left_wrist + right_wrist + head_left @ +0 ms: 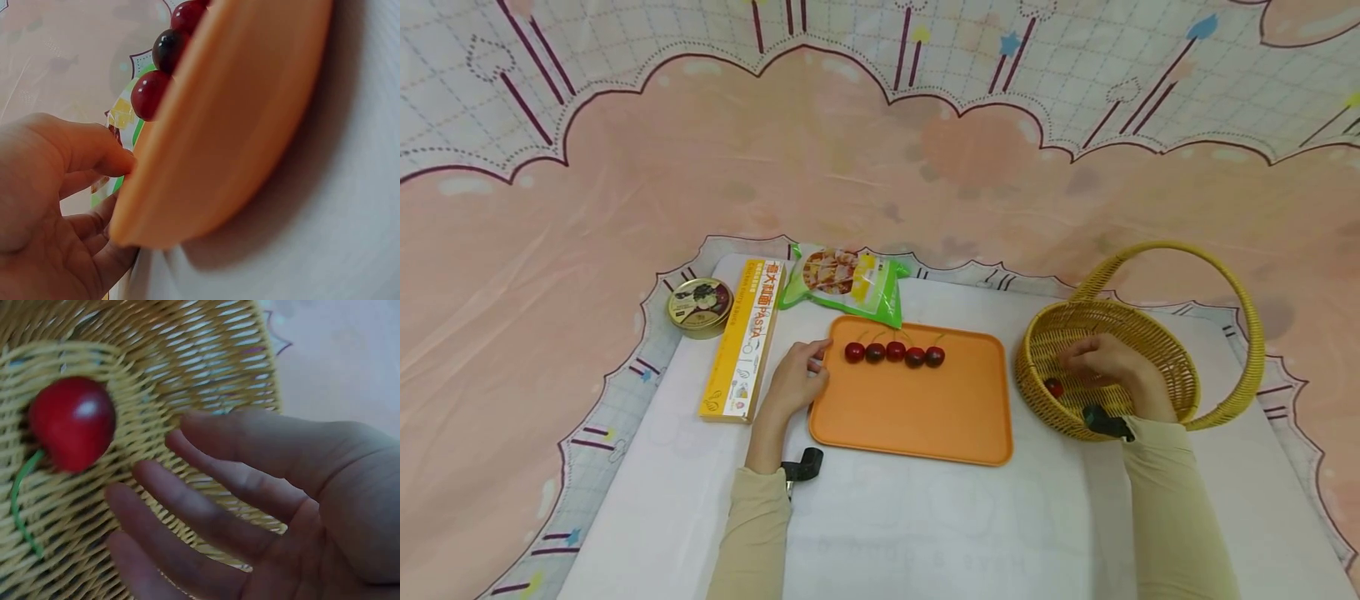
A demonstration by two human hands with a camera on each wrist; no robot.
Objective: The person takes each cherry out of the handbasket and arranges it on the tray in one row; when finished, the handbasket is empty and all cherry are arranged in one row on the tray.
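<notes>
While the left hand (797, 379) grips the tray (910, 417), the right hand's (1108, 362) open grip nears a cherry (72, 422).

A staged tabletop set, not a real kitchen: a pink cartoon-print backdrop cloth (880, 167) drapes behind a white-covered table (925, 517) holding packaged pasta (741, 342) and snacks (846, 282).
</notes>
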